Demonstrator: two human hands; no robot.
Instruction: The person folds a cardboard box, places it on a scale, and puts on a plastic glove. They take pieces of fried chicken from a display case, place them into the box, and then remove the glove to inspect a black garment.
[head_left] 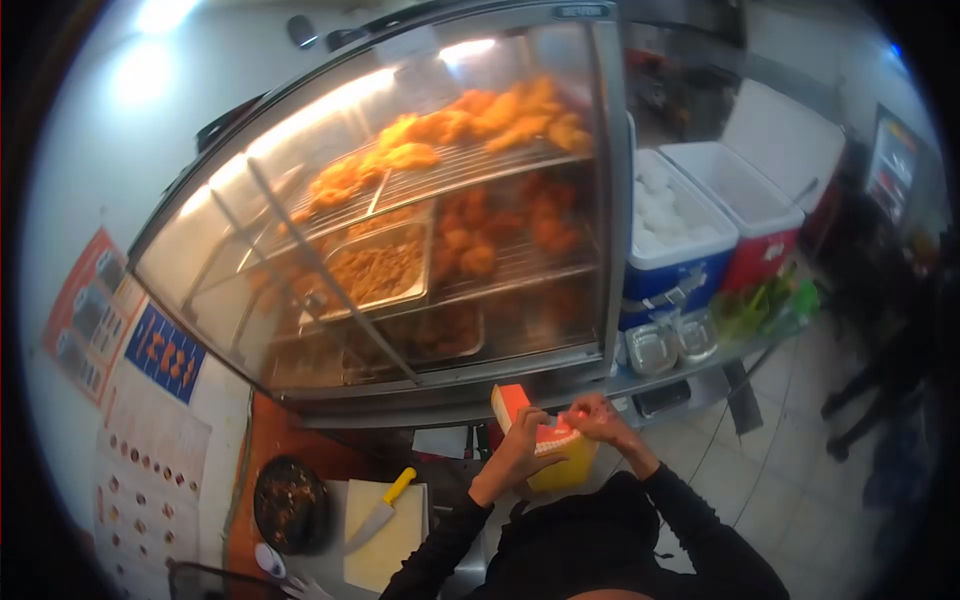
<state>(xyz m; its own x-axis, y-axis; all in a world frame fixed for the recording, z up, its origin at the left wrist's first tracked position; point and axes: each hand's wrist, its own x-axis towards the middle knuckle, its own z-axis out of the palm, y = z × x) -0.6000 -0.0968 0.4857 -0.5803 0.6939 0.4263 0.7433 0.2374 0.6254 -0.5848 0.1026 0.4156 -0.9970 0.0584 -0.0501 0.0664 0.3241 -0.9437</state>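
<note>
In front of my body, below the display cabinet, is a red and yellow cardboard food box (565,470) with a red flap (511,401) standing up at its left. My left hand (520,450) grips the box, fingers bent over its top edge and thumb along the near side. My right hand (597,418) is closed at the box's upper right corner, its fingers pinching a reddish part of the cardboard. The inside of the box is mostly hidden behind my hands.
A glass display cabinet (605,220) holds fried chicken (410,145) and metal trays (415,290). A yellow-handled knife (385,508) lies on a cutting board (375,560) beside a dark pan (290,505). Coolers (685,250) and clear containers (652,349) stand right.
</note>
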